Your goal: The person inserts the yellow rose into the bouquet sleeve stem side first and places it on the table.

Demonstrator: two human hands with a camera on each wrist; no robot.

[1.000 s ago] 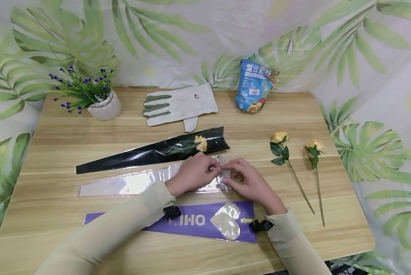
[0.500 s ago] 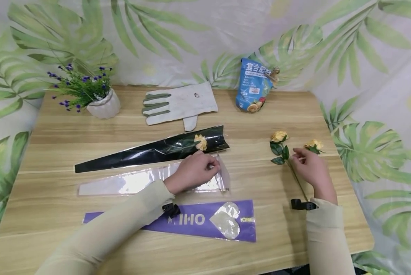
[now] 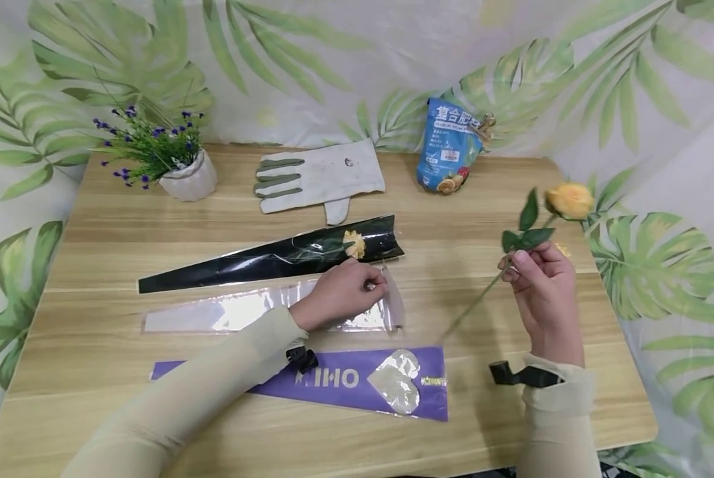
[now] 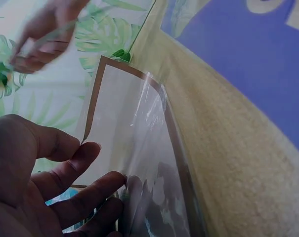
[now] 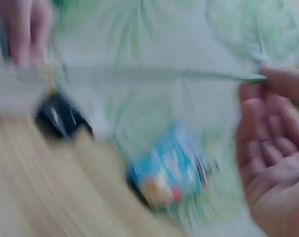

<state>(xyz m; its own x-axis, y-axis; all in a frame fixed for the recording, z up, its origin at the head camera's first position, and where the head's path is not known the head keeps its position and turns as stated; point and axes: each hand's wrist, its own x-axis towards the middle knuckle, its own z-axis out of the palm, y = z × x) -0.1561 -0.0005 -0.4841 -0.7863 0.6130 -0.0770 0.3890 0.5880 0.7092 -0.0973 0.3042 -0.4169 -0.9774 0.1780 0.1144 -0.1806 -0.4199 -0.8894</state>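
Note:
My right hand (image 3: pixel 544 285) pinches a yellow artificial rose (image 3: pixel 570 200) by its green stem, just below the leaves. The bloom leans up to the right, and the stem slants down-left toward the sleeves. With thumb and forefinger my left hand (image 3: pixel 346 292) pinches the edge of a clear flower sleeve (image 3: pixel 231 313), whose wide mouth is lifted apart in the left wrist view, showing a brown border (image 4: pixel 94 98). Above it lies a black sleeve (image 3: pixel 261 263) with a yellow rose (image 3: pixel 354 244) inside. Nearer me is a purple sleeve (image 3: pixel 345 380) with a heart window.
Another yellow rose (image 3: pixel 562 249) is mostly hidden behind my right hand. Along the back of the wooden table (image 3: pixel 464 418) are a potted purple-flowered plant (image 3: pixel 189 178), a white and green work glove (image 3: pixel 327 178) and a blue pouch (image 3: pixel 449 147). A leaf-print cloth hangs behind.
My right hand left the clear sleeve's mouth, moved right to the roses and picked one up by the stem, raising and tilting it. My left hand stayed at the sleeve's edge.

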